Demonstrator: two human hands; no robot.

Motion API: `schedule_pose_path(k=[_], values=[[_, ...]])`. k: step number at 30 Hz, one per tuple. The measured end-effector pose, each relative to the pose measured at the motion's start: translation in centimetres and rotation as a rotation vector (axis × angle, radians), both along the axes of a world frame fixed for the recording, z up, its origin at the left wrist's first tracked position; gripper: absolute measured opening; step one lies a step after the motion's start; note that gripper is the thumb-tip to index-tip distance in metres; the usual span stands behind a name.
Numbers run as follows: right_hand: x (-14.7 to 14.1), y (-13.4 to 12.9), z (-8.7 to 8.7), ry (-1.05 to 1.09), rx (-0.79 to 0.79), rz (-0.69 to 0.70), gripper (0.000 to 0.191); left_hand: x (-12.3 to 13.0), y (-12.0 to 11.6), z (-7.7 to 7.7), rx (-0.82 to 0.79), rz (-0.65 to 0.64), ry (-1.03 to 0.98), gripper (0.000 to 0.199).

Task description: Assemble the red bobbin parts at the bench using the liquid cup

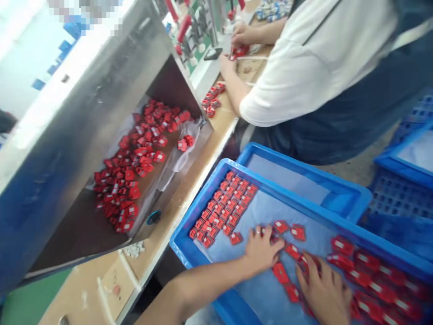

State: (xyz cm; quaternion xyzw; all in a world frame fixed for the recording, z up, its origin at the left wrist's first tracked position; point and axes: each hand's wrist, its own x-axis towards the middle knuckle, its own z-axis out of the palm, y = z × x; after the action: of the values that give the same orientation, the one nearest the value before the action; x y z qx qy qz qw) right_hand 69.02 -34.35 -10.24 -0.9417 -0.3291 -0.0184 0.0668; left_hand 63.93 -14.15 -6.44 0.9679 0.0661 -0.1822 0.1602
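Note:
A blue tray lined with pale blue sheet holds many small red parts. Neat rows of red parts fill its far left end, and a looser group lies at the right. My left hand is over the middle of the tray, fingers bent down around a red part mostly hidden under them. To its right, my right hand has its fingers spread over red parts; whether it grips one is unclear. Several loose red parts lie between and around the hands.
A metal-sided bin with a heap of red parts stands on the wooden bench at left. Another person works at the bench beyond. Behind my tray is a second blue tray; more blue crates stand at right.

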Motion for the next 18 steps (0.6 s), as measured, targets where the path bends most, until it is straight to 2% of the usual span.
schedule_pose_path(k=[3, 5, 7, 10, 15, 18], values=[[0.3, -1.0, -1.1, 0.017, 0.114, 0.057, 0.033, -2.1, -0.9, -0.4, 0.093, 0.050, -0.065, 0.055], [0.1, -2.0, -1.6, 0.044, 0.179, 0.084, 0.032, -3.0, -0.8, -0.5, 0.106, 0.037, -0.080, 0.051], [-0.2, -2.9, -2.1, 0.046, 0.216, 0.099, 0.032, -2.9, -0.2, -0.6, 0.084, -0.025, -0.077, 0.044], [-0.3, -3.8, -2.4, 0.020, 0.247, 0.101, 0.033, -1.4, 1.4, -0.3, 0.063, -0.094, -0.069, 0.037], [0.5, -3.2, -1.2, 0.069, 0.307, 0.099, 0.029, 0.1, 2.5, 0.5, -0.004, -0.014, -0.033, 0.034], [0.3, -1.6, 0.5, 0.014, 0.353, -0.101, 0.035, -0.2, 1.3, 0.3, 0.016, 0.031, -0.060, 0.043]])
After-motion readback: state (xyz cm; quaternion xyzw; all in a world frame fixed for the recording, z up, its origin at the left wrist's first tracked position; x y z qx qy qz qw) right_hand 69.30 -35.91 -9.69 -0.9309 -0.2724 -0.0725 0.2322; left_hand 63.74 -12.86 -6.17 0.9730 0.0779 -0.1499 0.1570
